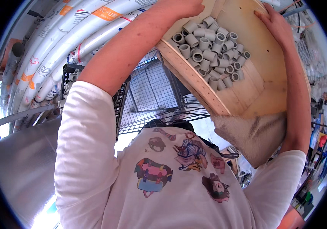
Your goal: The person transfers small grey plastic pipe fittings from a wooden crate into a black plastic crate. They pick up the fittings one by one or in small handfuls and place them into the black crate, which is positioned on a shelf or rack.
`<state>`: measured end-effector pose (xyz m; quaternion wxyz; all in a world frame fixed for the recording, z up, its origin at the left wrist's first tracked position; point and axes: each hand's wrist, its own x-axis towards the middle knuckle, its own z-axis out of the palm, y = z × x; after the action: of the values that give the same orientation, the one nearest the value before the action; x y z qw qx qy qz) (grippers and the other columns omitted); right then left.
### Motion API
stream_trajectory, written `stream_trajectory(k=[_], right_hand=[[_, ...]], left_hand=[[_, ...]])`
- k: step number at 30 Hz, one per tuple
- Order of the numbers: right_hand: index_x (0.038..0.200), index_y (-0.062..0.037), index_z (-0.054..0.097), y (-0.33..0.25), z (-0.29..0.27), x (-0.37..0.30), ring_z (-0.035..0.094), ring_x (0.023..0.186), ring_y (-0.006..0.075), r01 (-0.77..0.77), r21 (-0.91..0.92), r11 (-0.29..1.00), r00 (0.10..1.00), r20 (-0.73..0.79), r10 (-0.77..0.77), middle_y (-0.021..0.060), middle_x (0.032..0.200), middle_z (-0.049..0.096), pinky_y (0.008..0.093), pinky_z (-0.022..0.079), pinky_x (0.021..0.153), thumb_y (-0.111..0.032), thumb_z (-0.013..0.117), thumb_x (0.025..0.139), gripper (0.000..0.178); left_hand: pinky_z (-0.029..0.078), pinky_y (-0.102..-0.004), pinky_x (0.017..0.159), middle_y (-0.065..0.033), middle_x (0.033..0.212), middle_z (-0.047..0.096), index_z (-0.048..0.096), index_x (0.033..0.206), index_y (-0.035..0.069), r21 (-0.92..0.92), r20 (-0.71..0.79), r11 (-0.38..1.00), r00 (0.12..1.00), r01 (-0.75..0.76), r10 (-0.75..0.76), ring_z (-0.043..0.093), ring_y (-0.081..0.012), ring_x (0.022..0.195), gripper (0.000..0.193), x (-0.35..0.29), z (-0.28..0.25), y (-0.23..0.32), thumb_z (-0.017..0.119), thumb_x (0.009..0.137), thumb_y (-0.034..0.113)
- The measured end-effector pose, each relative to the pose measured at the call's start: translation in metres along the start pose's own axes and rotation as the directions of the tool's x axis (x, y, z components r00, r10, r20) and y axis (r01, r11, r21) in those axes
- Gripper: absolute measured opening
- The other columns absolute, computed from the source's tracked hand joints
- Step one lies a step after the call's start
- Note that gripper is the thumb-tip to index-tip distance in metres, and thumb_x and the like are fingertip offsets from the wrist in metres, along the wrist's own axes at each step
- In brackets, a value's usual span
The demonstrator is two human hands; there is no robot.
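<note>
A wooden box (201,76) is tilted up in front of me, with a pile of short grey plastic pipe couplings (209,47) at its left side. My left hand (188,7) is at the box's far left rim, partly cut off by the picture's top edge, with its fingers closed over the wood. On the right, my right hand (277,23) grips the far right rim, and its fingertips curl over onto the inner face. A grey-brown cloth (249,131) hangs over the near end of the box, beside my right forearm.
Long white pipes (52,49) lie stacked at the upper left. Below the box stands a black wire-mesh basket or cart (148,87). A black crate with grey fittings (68,76) is behind my left arm. A smooth grey metal surface (26,164) lies lower left; crowded shelves (320,141) line the right.
</note>
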<state>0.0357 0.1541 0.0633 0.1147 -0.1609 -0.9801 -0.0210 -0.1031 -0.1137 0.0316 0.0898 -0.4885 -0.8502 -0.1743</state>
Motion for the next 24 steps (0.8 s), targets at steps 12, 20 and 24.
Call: stream_trajectory(k=[12,20,24], right_hand=[[0.115,-0.0087,0.061,-0.01,-0.012,-0.008,0.067,0.094,0.0381,-0.043,-0.089,0.995,0.998,-0.043,0.04,0.0223,0.099,0.069,0.0506,0.052,0.082,-0.042,0.061,0.088,0.044],[0.108,-0.0051,0.06,0.001,-0.003,-0.006,0.067,0.093,0.0382,0.034,-0.06,0.998,0.995,-0.095,-0.04,0.0222,0.099,0.069,0.0502,0.053,0.081,-0.04,0.061,0.087,0.041],[0.108,-0.0048,0.06,0.0,-0.004,-0.007,0.067,0.092,0.0392,0.058,-0.009,0.998,0.993,-0.106,-0.059,0.0228,0.1,0.069,0.0505,0.053,0.08,-0.039,0.061,0.087,0.04]], left_hand=[[0.053,-0.0477,0.082,-0.0284,0.11,0.059,0.03,0.146,0.002,0.056,-0.031,0.998,0.999,0.03,-0.028,0.064,-0.0415,0.095,0.076,-0.004,-0.003,0.01,0.064,0.081,0.018],[0.054,-0.0485,0.08,-0.0281,0.111,0.06,0.03,0.147,0.004,0.09,-0.055,0.995,0.998,0.03,-0.025,0.064,-0.0427,0.092,0.077,-0.005,-0.004,0.014,0.066,0.081,0.02],[0.054,-0.0489,0.079,-0.0279,0.11,0.06,0.03,0.147,0.004,0.118,-0.057,0.992,0.998,0.037,-0.031,0.065,-0.0429,0.092,0.077,-0.004,-0.005,0.014,0.066,0.081,0.02]])
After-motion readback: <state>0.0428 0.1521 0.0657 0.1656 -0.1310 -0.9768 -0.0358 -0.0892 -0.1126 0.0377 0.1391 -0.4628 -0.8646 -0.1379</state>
